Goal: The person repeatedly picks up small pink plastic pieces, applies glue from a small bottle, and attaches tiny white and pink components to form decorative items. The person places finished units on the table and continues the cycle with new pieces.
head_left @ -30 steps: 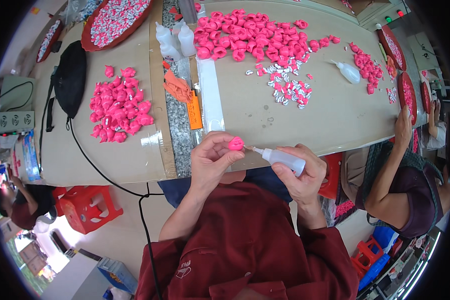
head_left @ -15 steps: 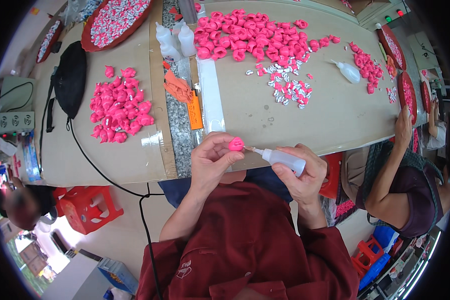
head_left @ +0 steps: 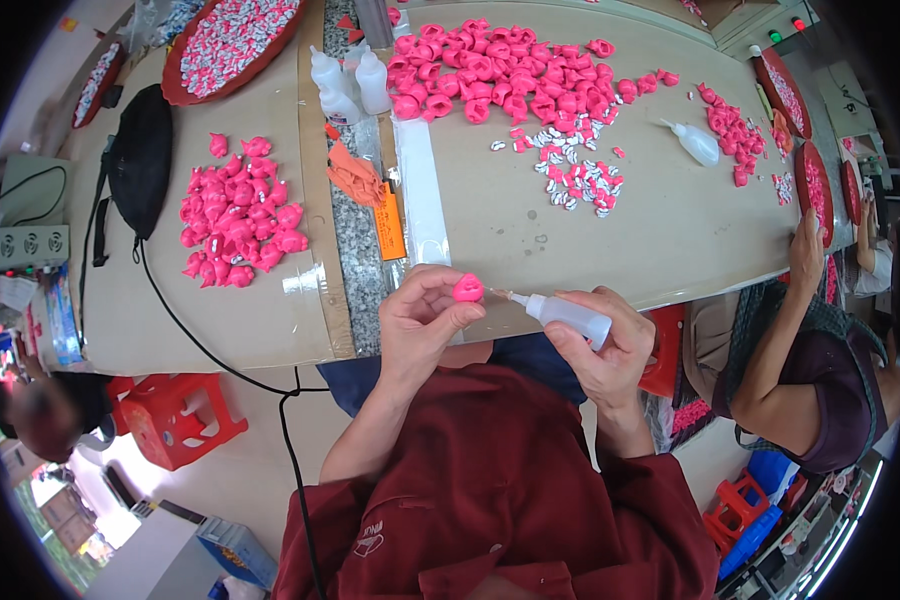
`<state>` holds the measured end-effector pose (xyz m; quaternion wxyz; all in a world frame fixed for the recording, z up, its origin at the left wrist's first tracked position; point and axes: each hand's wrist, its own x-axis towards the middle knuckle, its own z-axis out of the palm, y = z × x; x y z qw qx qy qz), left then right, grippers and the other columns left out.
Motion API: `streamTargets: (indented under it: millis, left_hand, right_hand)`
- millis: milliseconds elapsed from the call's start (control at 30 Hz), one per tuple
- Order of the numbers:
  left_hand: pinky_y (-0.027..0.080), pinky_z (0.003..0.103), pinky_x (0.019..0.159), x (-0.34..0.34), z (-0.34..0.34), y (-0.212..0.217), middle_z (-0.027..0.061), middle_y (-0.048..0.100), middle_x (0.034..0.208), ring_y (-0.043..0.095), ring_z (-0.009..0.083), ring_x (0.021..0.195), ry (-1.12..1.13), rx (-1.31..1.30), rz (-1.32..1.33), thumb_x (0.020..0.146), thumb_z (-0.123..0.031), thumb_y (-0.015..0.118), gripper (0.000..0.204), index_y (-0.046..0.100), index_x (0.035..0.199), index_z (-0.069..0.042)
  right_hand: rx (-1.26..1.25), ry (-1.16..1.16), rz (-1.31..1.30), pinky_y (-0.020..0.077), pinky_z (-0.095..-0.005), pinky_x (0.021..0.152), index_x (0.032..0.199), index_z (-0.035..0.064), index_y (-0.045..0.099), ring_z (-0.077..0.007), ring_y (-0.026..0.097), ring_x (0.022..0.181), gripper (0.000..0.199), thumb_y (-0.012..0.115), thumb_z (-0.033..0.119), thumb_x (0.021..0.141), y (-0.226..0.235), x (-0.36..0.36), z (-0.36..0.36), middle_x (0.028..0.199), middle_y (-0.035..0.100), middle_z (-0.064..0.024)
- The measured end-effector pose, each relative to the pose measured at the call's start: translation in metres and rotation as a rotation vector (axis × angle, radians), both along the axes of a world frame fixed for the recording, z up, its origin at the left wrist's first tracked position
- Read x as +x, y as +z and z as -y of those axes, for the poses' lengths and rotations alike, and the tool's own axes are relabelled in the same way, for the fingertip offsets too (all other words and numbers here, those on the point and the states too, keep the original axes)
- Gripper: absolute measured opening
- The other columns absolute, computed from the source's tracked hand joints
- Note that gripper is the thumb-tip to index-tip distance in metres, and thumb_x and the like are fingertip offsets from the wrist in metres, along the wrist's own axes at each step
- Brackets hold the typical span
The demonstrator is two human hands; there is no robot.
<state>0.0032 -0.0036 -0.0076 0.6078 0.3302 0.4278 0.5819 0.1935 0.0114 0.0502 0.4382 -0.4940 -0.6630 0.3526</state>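
Left hand (head_left: 425,325) pinches one pink piece (head_left: 467,289) up at the table edge (head_left: 670,290), opening probably facing the nozzle, while right hand (head_left: 600,350) wraps the squeeze bottle (head_left: 570,317), tip nearly touching it.

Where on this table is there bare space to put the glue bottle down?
Bare tabletop lies between the small pink-and-white pieces and the near edge, just beyond the right hand. The far side is crowded with the big pink pile.

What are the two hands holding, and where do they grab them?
The left hand pinches a small pink piece at its fingertips. The right hand grips a white squeeze bottle around its body, nozzle toward the piece.
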Motion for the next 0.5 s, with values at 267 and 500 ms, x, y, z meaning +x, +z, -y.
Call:
streamTargets:
  millis: [267, 500]
  left_hand:
    - [0.050, 0.030, 0.082, -0.003, -0.001, -0.002, 0.0093, 0.047, 0.107, 0.056, 0.0179, 0.092, -0.016, 0.091, -0.046, 0.070, 0.009, 0.067, 0.026, 0.058, 0.093, 0.003]
    - [0.049, 0.031, 0.085, -0.006, 0.000, -0.006, 0.0105, 0.044, 0.114, 0.055, 0.0203, 0.098, -0.009, 0.143, -0.047, 0.069, 0.011, 0.066, 0.027, 0.058, 0.094, 0.002]
  right_hand:
    - [-0.251, -0.065, -0.363, 0.0443, -0.0224, 0.074, 0.103, -0.0019, 0.057, -0.0109, 0.056, 0.085, 0.033, 0.068, 0.002, 0.072, -0.008, -0.006, -0.013, 0.093, 0.060, -0.0082]
    - [-0.055, 0.078, -0.025, 0.0429, -0.0294, 0.078, 0.103, 0.0010, 0.057, -0.0198, 0.056, 0.088, 0.031, 0.065, 0.005, 0.074, -0.034, -0.029, -0.050, 0.094, 0.059, -0.0097]
